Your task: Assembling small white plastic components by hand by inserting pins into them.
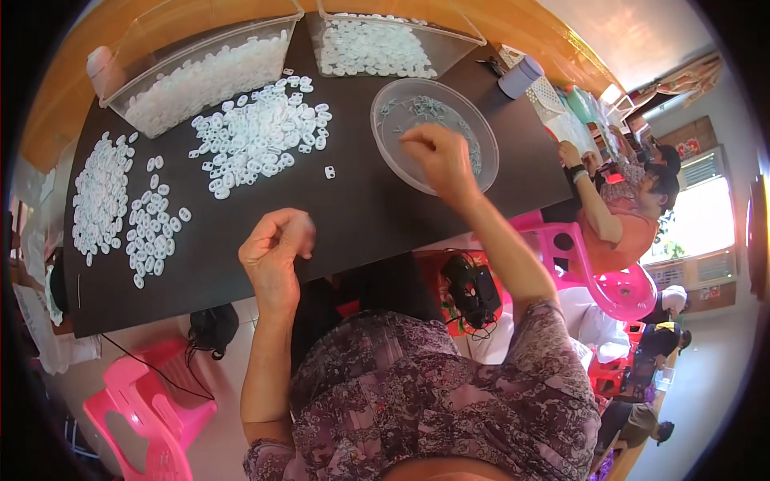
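Note:
My left hand [277, 252] is raised over the front edge of the dark table, its fingers curled closed and their tips partly blurred. Whatever it may hold is hidden. My right hand [445, 164] is above a round clear plastic tray [385, 152], thumb and fingers pinched together. Anything in that pinch is too small to make out. Small grey screw-like pieces [425, 106] lie in the tray. Left of it rests a single white oval plastic part [330, 172] with two holes. A large heap of similar white parts [261, 132] spreads beyond my left hand.
Two clear bins [277, 48] [401, 48] of white parts stand at the back. More white parts form piles [103, 192] [152, 228] on the left. A lidded cup [521, 78] is at the back right. Pink chairs [156, 409] [618, 293] and a seated person [613, 220] are nearby.

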{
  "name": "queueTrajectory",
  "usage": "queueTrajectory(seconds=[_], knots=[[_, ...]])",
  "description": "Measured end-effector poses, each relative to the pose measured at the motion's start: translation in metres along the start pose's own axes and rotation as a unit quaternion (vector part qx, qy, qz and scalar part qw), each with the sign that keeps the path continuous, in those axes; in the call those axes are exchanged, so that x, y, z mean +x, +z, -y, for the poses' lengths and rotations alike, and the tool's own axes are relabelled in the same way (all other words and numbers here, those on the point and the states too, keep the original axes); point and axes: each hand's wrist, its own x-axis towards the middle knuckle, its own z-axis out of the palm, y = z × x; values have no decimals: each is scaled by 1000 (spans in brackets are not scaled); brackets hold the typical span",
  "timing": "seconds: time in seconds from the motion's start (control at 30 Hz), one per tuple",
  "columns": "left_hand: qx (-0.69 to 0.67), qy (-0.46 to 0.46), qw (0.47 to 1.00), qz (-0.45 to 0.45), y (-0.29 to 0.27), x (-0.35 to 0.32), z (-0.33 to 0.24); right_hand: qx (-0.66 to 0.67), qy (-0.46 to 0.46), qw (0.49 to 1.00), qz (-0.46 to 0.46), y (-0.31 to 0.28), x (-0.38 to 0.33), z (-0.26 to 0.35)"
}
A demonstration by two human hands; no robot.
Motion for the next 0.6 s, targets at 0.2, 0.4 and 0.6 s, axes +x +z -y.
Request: queueTrajectory(seconds=[0.2, 0.4, 0.6], knots=[[41, 16, 999, 8, 2, -1, 4, -154, 41, 983, 91, 11, 29, -46], [42, 26, 999, 9, 1, -4, 6, -128, -28, 989, 70, 13, 33, -43], [37, 31, 999, 14, -1, -6, 7, -134, -37, 987, 82, -2, 31, -43]])
